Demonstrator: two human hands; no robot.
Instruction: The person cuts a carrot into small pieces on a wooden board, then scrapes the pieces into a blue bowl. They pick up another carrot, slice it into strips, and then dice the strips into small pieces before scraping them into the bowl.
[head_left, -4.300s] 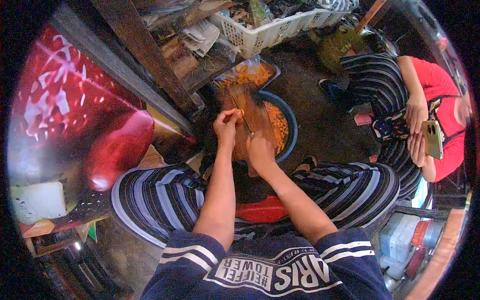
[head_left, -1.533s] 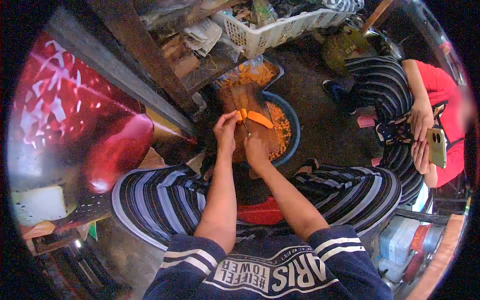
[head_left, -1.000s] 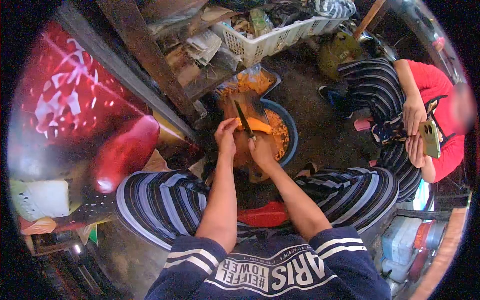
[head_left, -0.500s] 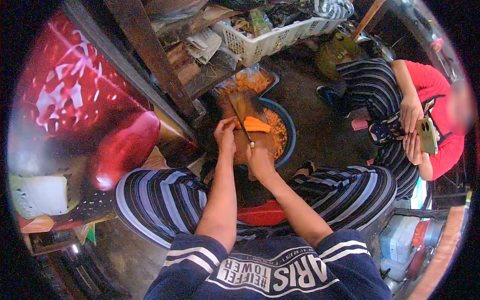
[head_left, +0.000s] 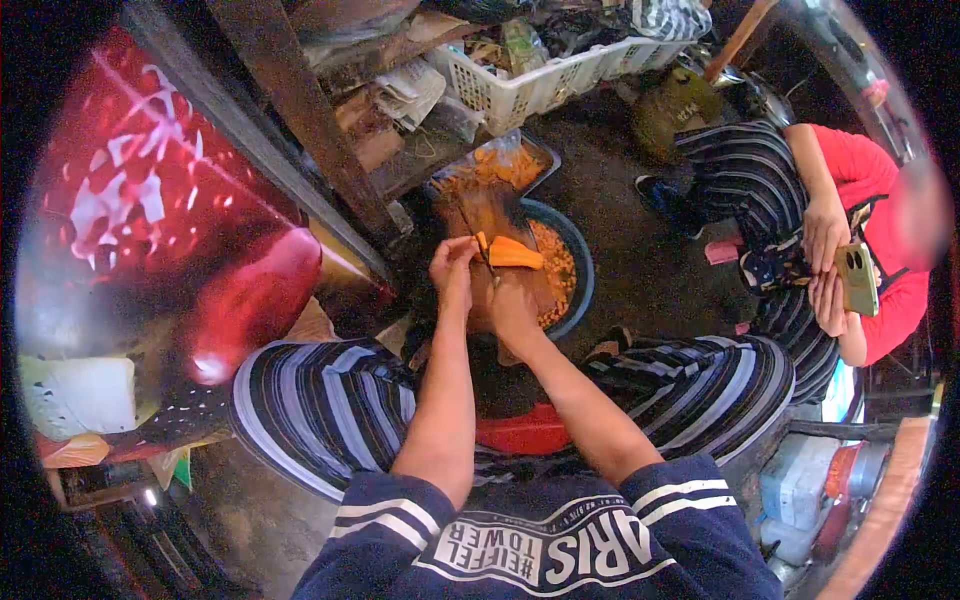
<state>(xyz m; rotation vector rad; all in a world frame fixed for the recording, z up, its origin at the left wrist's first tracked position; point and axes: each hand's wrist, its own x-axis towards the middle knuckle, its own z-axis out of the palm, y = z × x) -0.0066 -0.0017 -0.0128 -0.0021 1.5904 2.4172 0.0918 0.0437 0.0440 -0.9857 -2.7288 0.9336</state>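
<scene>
A brown cutting board (head_left: 527,285) lies across a blue round tub (head_left: 584,262) that holds small orange pieces. On the board rests a peeled orange carrot-like piece (head_left: 516,253). My right hand (head_left: 512,306) is closed round the handle of a knife (head_left: 487,262), whose dark blade stands at the left end of the orange piece. My left hand (head_left: 455,262) is beside the blade, its fingers pinched on a thin orange slice (head_left: 482,241). Behind the board a tray (head_left: 545,165) holds more orange pieces, partly under clear plastic.
A white plastic crate (head_left: 540,88) full of bags stands at the back. On the right sits a person (head_left: 850,210) in striped trousers holding a phone (head_left: 858,278). A wooden shelf post (head_left: 300,110) rises at the left. A red seat edge (head_left: 520,430) shows between my knees.
My right hand and the knife have moved slightly left and toward me. The orange slice by my left fingers now stands apart from the larger piece.
</scene>
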